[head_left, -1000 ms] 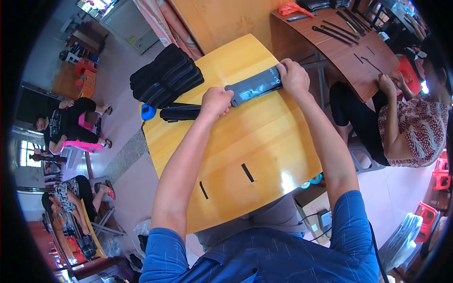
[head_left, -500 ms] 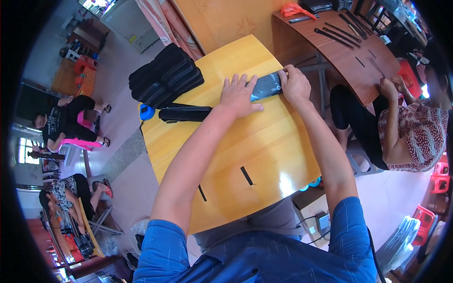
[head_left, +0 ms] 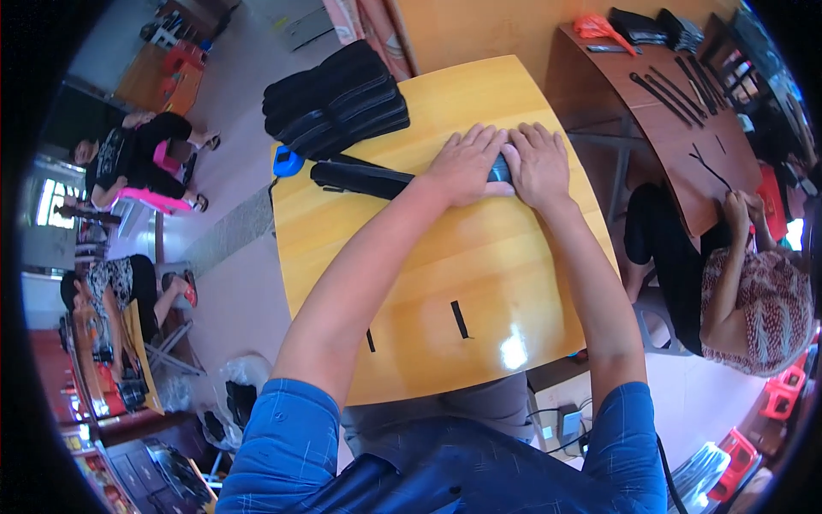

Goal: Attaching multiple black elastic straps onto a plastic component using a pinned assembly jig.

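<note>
Both of my hands lie side by side near the far right part of the yellow wooden table (head_left: 402, 283). Under them is a flat dark packet (head_left: 499, 174) with a glossy face; only a small bluish-black patch shows between the hands. My left hand (head_left: 467, 167) rests flat on its left side, fingers stretched out. Palm down, my right hand (head_left: 539, 167) covers the right side, its fingers extended. Left of my left hand lies a long black folded bundle (head_left: 364, 178), partly behind my forearm. Beyond it sits a stack of black padded pieces (head_left: 334, 98).
A blue tape measure (head_left: 287, 161) sits at the table's left edge. Two black strips (head_left: 460, 319) mark the near tabletop. At right, a person (head_left: 758, 300) works at a brown table (head_left: 659, 128) with dark rods and a red plastic bag (head_left: 604, 30). Two people sit at left.
My right hand has let go of the packet's right end and now lies flat over it. The packet is mostly covered. The view has shifted, and the person at right now holds a dark strip.
</note>
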A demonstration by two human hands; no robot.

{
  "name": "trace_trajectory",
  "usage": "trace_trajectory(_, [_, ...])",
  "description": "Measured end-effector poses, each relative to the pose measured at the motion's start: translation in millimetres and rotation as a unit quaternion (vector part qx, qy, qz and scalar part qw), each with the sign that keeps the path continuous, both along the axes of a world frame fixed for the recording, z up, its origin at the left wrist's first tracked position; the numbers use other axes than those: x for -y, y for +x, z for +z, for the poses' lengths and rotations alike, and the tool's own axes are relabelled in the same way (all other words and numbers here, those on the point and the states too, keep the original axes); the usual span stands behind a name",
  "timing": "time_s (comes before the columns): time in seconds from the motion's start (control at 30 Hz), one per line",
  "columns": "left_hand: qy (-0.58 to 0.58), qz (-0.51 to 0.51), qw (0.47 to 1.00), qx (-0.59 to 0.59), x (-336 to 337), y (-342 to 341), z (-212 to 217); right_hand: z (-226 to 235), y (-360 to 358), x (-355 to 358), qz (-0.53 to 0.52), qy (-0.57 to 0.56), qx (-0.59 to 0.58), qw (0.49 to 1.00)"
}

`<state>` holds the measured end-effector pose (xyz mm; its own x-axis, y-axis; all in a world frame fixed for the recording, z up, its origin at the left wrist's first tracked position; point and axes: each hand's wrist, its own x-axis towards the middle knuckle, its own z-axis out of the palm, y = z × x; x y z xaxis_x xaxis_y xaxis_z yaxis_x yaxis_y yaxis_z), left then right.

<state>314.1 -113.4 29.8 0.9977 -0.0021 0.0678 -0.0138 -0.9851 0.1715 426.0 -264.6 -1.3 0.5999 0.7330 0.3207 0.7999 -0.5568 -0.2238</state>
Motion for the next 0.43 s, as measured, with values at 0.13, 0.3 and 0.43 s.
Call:
trace_trajectory(0.13, [-0.029, -0.012, 1.0, -0.002, 0.3, 5.3, -4.2, -12.9, 4.7, 2.2, -0.004, 0.03, 0.04, 0.999])
trace_trajectory(0.3, [-0.073, 0.011, 0.997, 0.017, -11.0, 2.3, 3.1, 8.0, 2.3, -11.3, 0.027, 0.055, 0.036, 0.997])
trace_trajectory(0.43, [-0.064, 0.032, 0.997, -0.007, -19.3, 3.6, 25.4, -15.4, 24.8, -0.4, 0.004, -0.009, 0.031, 0.999])
